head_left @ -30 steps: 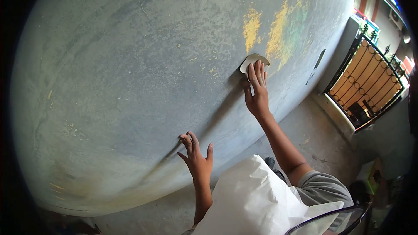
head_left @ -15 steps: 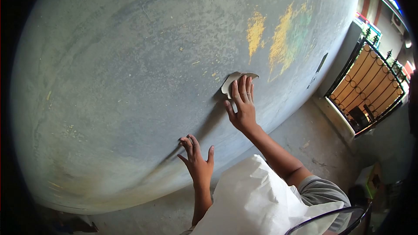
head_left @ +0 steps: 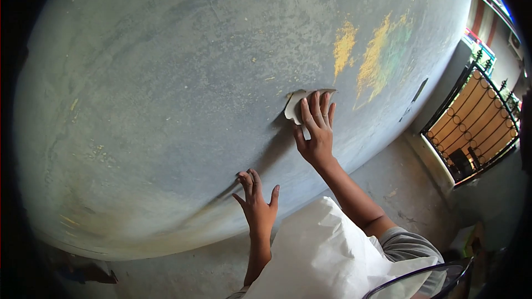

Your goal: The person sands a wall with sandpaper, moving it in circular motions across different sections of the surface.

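Note:
My right hand (head_left: 318,127) presses a thin, pale sheet of sandpaper (head_left: 295,108) flat against the grey wall (head_left: 183,122). The sheet's edges curl out past my fingers, and its rubbing face is hidden against the surface. Lower down and to the left, my left hand (head_left: 257,199) holds nothing. Its fingers are spread, with the tips at the wall. Yellow paint patches (head_left: 374,58) with a greenish tint beside them show on the wall, above and right of the sandpaper.
A crumpled white sheet (head_left: 318,249) covers the front of my body, with a dark curved rim (head_left: 421,277) near it. At the right stands a black metal gate (head_left: 471,119) with orange-brown panels. Concrete floor (head_left: 388,182) runs along the wall's base.
The view has turned slightly, so the wall marks sit farther right. Against those marks, my right hand and the sandpaper have shifted a little left. My left hand stays spread at the wall.

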`<control>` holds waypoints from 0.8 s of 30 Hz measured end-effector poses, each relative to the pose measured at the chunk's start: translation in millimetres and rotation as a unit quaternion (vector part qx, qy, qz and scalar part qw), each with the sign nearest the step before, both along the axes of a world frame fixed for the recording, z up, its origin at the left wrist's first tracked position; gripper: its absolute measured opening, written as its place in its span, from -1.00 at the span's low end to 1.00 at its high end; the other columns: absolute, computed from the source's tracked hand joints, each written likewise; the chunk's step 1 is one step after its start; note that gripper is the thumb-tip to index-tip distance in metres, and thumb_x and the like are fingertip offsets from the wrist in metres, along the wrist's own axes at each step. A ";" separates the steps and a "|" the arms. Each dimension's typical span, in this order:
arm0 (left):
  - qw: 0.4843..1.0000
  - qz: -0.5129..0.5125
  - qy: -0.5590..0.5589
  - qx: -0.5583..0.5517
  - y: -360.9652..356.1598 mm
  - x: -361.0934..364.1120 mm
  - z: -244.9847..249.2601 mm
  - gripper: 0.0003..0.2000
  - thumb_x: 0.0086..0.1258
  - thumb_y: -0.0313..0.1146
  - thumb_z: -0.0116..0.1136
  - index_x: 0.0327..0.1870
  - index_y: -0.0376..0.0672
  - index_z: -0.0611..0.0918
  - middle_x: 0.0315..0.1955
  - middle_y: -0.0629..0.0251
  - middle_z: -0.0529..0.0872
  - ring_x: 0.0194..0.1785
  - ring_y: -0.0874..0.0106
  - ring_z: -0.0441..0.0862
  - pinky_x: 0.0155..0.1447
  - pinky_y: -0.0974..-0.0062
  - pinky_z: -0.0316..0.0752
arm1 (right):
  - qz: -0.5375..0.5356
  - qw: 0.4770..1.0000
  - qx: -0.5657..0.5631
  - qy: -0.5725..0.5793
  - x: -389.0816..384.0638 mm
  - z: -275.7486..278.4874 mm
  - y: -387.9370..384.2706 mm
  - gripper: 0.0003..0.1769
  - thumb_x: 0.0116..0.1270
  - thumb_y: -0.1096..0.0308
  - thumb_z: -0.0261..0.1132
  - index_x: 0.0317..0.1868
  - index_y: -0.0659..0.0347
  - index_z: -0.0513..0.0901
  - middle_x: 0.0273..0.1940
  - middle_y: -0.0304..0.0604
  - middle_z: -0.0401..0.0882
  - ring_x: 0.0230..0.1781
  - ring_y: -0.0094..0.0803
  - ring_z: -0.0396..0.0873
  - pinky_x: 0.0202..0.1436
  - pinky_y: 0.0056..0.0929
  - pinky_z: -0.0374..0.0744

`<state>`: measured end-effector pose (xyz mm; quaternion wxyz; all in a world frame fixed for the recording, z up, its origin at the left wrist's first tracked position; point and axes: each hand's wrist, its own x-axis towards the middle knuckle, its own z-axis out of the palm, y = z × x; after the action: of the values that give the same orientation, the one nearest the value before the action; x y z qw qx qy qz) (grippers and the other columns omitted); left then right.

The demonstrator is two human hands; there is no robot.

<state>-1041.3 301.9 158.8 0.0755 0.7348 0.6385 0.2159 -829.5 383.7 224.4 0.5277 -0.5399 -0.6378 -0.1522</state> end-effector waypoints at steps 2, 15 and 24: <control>1.000 -0.006 -0.001 0.006 -0.8 -0.6 -1.0 -0.17 0.52 0.12 0.09 0.65 -0.14 0.06 0.63 -0.07 -0.02 0.67 -0.03 -0.03 0.50 -0.49 -0.09 | 0.007 1.000 -0.012 0.003 -3.3 -16.6 0.0 -0.21 0.24 0.45 0.38 0.52 0.17 0.38 0.60 0.21 0.09 0.65 0.31 -0.14 0.61 0.34 -0.13; 1.000 -0.010 0.003 0.021 -1.3 0.8 -0.4 -0.17 0.51 0.09 0.13 0.63 -0.15 0.10 0.63 -0.07 0.01 0.65 -0.07 0.02 0.49 -0.49 -0.06 | 0.023 0.999 -0.023 0.006 -24.4 -7.3 -5.9 -0.20 0.17 0.38 0.41 0.49 -0.07 0.47 0.56 -0.04 0.27 0.64 0.19 0.01 0.59 0.40 -0.09; 1.000 -0.012 -0.009 0.022 0.7 -2.2 -6.8 -0.17 0.52 0.12 0.10 0.64 -0.15 0.08 0.64 -0.07 -0.04 0.66 -0.06 0.00 0.49 -0.49 -0.05 | 0.038 0.998 -0.010 -0.042 -25.8 -86.6 -3.6 -0.25 0.18 0.56 0.33 0.45 0.02 0.52 0.51 0.10 0.33 0.62 0.29 0.01 0.58 0.44 -0.17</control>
<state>-1043.5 302.6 152.1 0.0680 0.7416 0.6244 0.2355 -855.4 380.0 137.8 0.5003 -0.5137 -0.6810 -0.1488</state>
